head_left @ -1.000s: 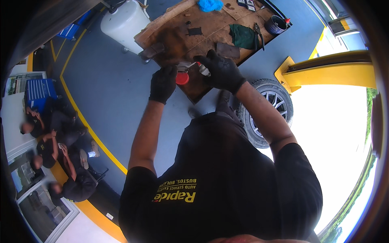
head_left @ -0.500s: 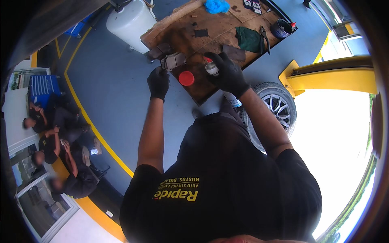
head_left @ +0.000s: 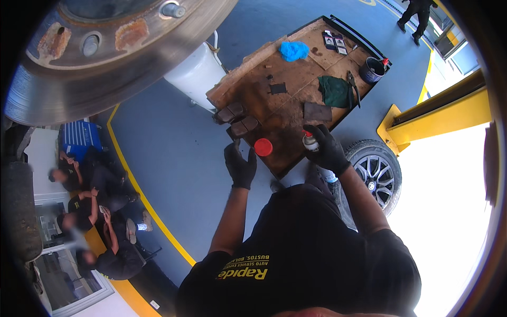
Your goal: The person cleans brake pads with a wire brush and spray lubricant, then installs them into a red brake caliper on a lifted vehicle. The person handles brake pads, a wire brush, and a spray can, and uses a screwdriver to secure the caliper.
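My gloved right hand [head_left: 326,148] is wrapped round a small aerosol can [head_left: 310,141] with a red top, over the near right corner of a brown-topped work table [head_left: 296,113]. My gloved left hand [head_left: 240,166] is held palm up with fingers apart, just off the table's near left corner. Nothing shows in it. Just beyond its fingertips lie two dark brake pads, the nearer pad [head_left: 244,126] and the farther pad [head_left: 229,112], side by side on the table edge. A round red lid [head_left: 263,147] sits between my hands.
A rusty brake disc [head_left: 121,68] looms at upper left. Pliers [head_left: 353,89], a green cloth [head_left: 335,91], a dark tub [head_left: 372,70] and a blue crumpled wrap [head_left: 293,51] lie on the table. A wheel [head_left: 372,177] stands at right. Several people sit at left; another person [head_left: 417,17] stands far right.
My left hand has come away from the nearer brake pad and its fingers have spread. The right hand keeps the aerosol can. The view has shifted, bringing the brake disc in.
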A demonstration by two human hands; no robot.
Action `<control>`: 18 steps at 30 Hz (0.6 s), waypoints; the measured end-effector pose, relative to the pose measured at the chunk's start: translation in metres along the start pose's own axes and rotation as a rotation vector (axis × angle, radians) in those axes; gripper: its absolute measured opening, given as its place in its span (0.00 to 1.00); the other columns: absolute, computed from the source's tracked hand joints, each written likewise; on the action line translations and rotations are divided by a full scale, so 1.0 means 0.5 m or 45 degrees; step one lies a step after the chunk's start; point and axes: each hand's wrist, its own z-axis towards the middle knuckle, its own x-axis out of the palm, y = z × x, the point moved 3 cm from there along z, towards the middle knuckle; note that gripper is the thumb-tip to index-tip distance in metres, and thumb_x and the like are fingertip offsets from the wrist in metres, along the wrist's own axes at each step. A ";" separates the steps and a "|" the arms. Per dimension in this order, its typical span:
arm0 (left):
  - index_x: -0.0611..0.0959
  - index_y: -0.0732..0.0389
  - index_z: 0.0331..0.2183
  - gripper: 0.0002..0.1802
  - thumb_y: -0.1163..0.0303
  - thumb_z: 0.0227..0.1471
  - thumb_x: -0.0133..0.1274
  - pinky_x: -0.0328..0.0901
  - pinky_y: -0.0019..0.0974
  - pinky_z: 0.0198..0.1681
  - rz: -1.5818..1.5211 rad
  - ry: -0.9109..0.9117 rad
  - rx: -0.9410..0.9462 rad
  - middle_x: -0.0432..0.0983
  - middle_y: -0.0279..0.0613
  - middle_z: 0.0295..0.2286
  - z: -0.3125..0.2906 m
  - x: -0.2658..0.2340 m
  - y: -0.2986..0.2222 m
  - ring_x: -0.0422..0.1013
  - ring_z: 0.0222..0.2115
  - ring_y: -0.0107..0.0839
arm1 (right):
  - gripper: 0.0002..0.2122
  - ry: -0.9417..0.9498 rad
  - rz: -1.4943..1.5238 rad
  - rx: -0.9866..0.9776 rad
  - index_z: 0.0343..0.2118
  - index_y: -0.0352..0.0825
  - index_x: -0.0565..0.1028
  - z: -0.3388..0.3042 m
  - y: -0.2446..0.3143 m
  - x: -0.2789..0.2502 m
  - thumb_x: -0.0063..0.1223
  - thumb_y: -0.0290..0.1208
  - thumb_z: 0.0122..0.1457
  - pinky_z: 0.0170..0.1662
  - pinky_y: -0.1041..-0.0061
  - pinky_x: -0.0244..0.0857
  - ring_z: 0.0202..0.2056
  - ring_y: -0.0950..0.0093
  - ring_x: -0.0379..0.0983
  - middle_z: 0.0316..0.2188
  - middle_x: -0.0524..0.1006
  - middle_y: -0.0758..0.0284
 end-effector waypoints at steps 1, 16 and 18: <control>0.75 0.68 0.53 0.32 0.60 0.51 0.66 0.66 0.52 0.53 0.090 0.002 0.157 0.74 0.56 0.46 -0.021 0.004 -0.022 0.70 0.49 0.54 | 0.32 -0.009 0.012 0.032 0.59 0.42 0.71 0.002 0.006 -0.015 0.70 0.30 0.48 0.48 0.60 0.73 0.47 0.53 0.77 0.47 0.74 0.57; 0.73 0.71 0.49 0.34 0.49 0.58 0.60 0.73 0.42 0.41 -0.363 0.437 -0.947 0.82 0.53 0.37 -0.139 0.151 0.044 0.79 0.38 0.44 | 0.42 -0.187 0.808 -0.082 0.65 0.32 0.64 0.128 -0.034 -0.122 0.74 0.24 0.45 0.58 0.67 0.67 0.58 0.68 0.69 0.60 0.68 0.58; 0.77 0.70 0.43 0.36 0.40 0.58 0.56 0.73 0.43 0.38 -0.303 0.324 -0.937 0.82 0.52 0.33 -0.134 0.145 0.038 0.79 0.35 0.42 | 0.42 -0.210 0.722 -0.077 0.65 0.32 0.64 0.140 -0.071 -0.148 0.73 0.24 0.44 0.58 0.66 0.68 0.57 0.67 0.71 0.59 0.70 0.58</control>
